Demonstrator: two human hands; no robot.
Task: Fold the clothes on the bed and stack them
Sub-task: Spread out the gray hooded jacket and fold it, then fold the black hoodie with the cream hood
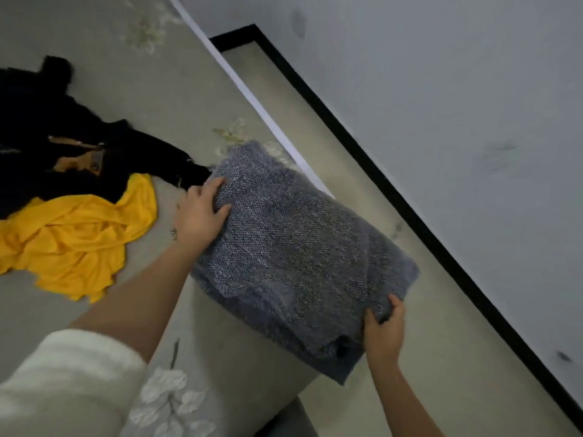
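**Folded knit held at two corners near the bed's edge**

Grey-blue knit garment (293, 247) lies folded into a rough rectangle at the middle of the view. It sits on the bed (126, 74), on a pale sheet with a faint flower print. Its 3 o'clock side reaches the mattress edge and its 5 o'clock corner hangs just past the edge.

Left hand (198, 212) is on the knit's 10 o'clock corner. Fingers and thumb curl onto the cloth, with a small ridge of knit bunched between them. A white sleeve (63, 383) is pushed up the forearm, toward 7 o'clock.

Right hand (383, 329) is at the knit's 5 o'clock corner. Thumb on the near side and fingers on the far side pinch the edge of the fabric.

Black garment (47, 146) lies unfolded in a heap at 9 to 10 o'clock, one dark end touching the knit's upper corner beside the left hand. Yellow garment (79, 234) is crumpled at 8 to 9 o'clock, partly under the black one and apart from the knit.

Floor strip (426, 310) runs diagonally past the bed. A black baseboard (347, 137) and a grey wall (441, 89) fill 12 to 4 o'clock.
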